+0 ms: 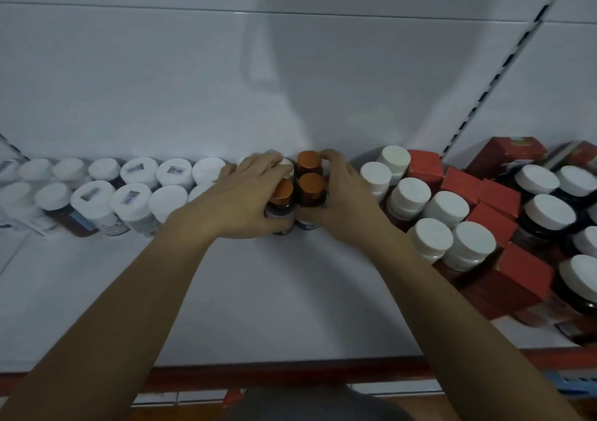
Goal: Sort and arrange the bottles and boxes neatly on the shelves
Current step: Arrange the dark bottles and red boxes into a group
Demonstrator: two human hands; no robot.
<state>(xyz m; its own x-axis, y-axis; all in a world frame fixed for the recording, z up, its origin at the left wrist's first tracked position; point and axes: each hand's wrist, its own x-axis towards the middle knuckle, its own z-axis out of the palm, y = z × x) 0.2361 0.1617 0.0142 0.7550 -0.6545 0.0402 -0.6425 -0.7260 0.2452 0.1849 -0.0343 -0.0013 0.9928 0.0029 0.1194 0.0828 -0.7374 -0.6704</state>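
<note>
Below a white back panel (193, 81), the red-edged shelf (290, 291) holds bottles (310, 189).

Left hand (248, 194), right hand (344, 194) and forearms (129, 291) bare; grey top (307, 404).

A white shelf (258, 291) with a red front edge (290, 370) carried two rows of white-capped bottles (129, 194) toward 9 o'clock, three orange-capped bottles (311, 184) at centre, and white-lidded bottles (445, 209) among red boxes (494, 220) toward 3 o'clock
</note>
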